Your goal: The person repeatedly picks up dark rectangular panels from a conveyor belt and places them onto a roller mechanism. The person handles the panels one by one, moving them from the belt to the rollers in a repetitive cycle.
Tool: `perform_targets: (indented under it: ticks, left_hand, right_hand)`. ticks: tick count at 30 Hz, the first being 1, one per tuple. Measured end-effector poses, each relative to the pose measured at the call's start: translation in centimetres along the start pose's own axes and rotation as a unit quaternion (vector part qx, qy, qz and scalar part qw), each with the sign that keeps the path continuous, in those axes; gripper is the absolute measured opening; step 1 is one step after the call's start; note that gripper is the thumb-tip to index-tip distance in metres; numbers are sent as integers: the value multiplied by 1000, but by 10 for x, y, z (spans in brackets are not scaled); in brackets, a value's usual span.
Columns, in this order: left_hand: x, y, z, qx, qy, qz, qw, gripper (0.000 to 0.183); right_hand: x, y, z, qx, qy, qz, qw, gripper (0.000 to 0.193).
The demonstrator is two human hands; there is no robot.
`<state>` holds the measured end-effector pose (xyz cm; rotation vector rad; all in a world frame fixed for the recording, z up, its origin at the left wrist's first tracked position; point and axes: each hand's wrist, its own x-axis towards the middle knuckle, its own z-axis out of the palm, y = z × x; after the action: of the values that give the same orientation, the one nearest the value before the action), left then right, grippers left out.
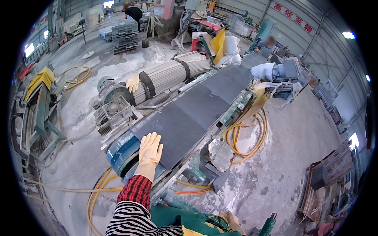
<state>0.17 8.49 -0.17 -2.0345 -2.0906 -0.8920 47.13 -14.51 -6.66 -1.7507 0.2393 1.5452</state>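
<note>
My left hand [149, 152], in a cream rubber glove, lies with outstretched fingers on the near end of a dark grey slab [173, 131]. The slab rests on a long conveyor [183, 170] with a blue rounded end [123, 151]. More dark slabs [206, 100] follow end to end toward the far end. My right hand [233, 221], gloved too, is low beside my green apron [177, 216], away from the slabs. Its fingers are mostly hidden, and whether it holds anything does not show.
A motor [114, 94] and a strapped, ribbed grey bundle [173, 74] flank the conveyor's left, with a cream glove [132, 83] on top. Yellow hoses [256, 137] coil on the floor at right. Stacked slabs [125, 36] stand far left; a person [267, 49] is beyond the far end.
</note>
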Motion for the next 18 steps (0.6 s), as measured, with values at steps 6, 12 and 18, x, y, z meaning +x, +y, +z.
perform_targets:
  ticks: [6, 12, 18]
  left_hand:
    - [-3, 0, 0, -6, 6, -3, 1000, 43]
    - [-6, -2, -3, -5, 7, -1, 1000, 40]
    - [-8, -2, -7, -5, 2, 0, 1000, 41]
  right_hand:
    - [13, 7, -10, -15, -44, 1, 999, 41]
    - [5, 9, -9, -48, -27, -1, 999, 42]
    - [-1, 10, -9, -78, -18, -4, 997, 42]
